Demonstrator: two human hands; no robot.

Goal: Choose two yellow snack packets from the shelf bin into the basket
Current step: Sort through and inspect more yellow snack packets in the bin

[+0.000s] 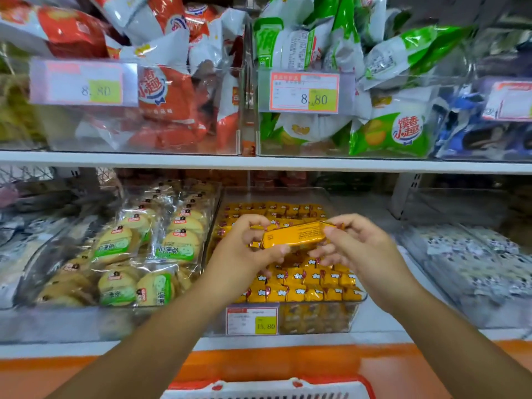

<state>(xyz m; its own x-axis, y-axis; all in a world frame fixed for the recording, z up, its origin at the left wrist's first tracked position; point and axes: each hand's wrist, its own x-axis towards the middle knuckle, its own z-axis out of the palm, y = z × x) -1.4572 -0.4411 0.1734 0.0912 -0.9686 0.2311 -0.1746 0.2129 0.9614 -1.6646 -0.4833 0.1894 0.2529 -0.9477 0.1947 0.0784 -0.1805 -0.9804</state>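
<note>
Yellow foil snack packet (pixel 293 236) hangs above the clear plastic shelf bin (pixel 352 315), with my left hand (pixel 244 249) and right hand (pixel 354 246) each pinching one end. I judge it light, crinkly and slick, so the sealed ends are the best hold. Its long axis runs left-right, with the right end slightly higher.

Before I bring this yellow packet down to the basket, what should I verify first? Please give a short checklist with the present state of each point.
1. Packet is the yellow kind: ok; the yellow packet is held above the yellow snack bin.
2. Grip: ok; the left hand and the right hand each pinch one end.
3. Basket nearby: ok; the basket rim shows at the bottom edge of the view.
4. Way down free: ok; nothing is seen between the hands and the basket.
5. Packets already in the basket: cannot tell; its inside is out of view.
</note>
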